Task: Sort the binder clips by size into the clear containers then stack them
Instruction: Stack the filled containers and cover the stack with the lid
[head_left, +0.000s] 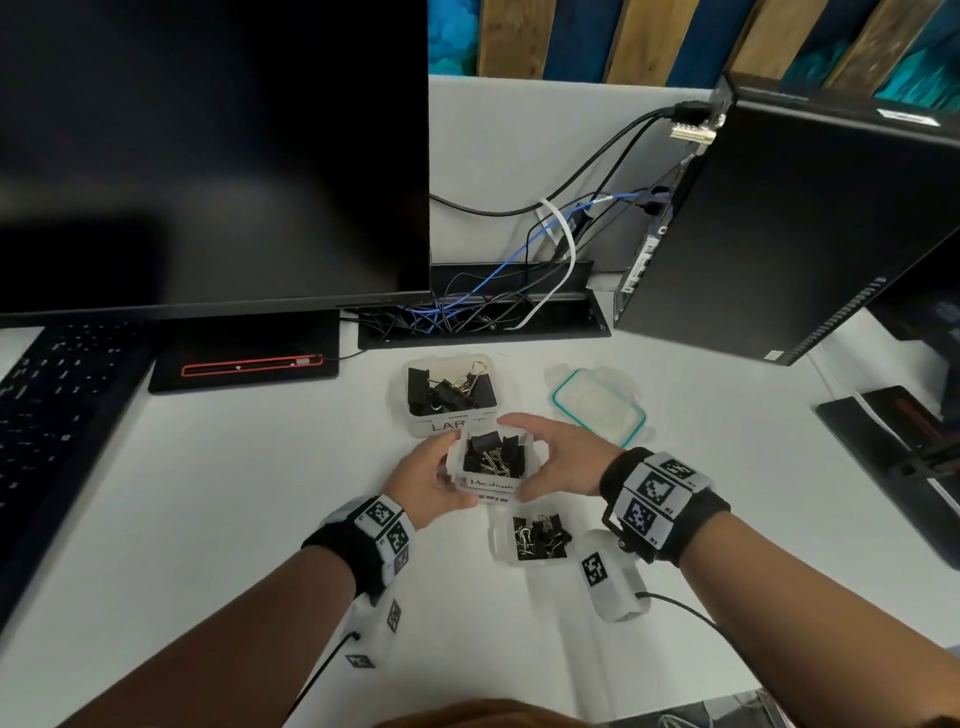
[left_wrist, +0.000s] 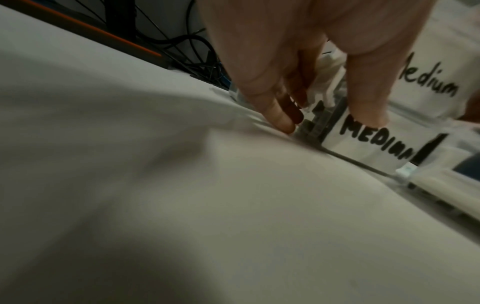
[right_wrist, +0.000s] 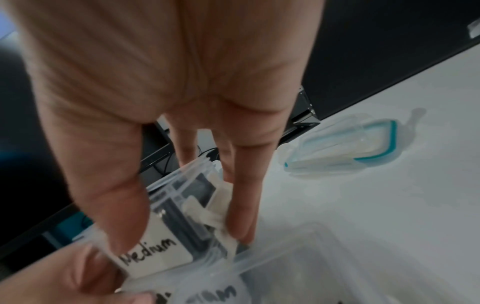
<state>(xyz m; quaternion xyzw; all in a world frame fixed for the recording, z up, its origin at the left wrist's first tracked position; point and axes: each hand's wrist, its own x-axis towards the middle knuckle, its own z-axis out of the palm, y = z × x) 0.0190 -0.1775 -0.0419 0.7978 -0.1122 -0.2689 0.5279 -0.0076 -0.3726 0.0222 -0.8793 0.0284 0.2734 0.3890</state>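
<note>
A clear container labelled "Medium" (head_left: 493, 462), holding black binder clips, sits between both hands. It rests on or just above a second clear container labelled "MEDIUM" (left_wrist: 371, 144). My left hand (head_left: 454, 470) grips the left side, its thumb (left_wrist: 369, 111) at the top of the lower label. My right hand (head_left: 537, 457) grips the upper container, thumb (right_wrist: 122, 226) on its label (right_wrist: 153, 253) and fingers (right_wrist: 244, 216) on its right side flap. Behind stands the "LARGE" container (head_left: 449, 395) with big clips. A clear container of small clips (head_left: 537, 535) lies in front, on the right.
A clear lid with a teal seal (head_left: 597, 405) lies on the white desk (head_left: 234, 519), right of the large container. A monitor (head_left: 208, 156) and keyboard (head_left: 57, 395) stand at left, a cable tray (head_left: 478, 317) behind, a black computer tower (head_left: 779, 234) at right.
</note>
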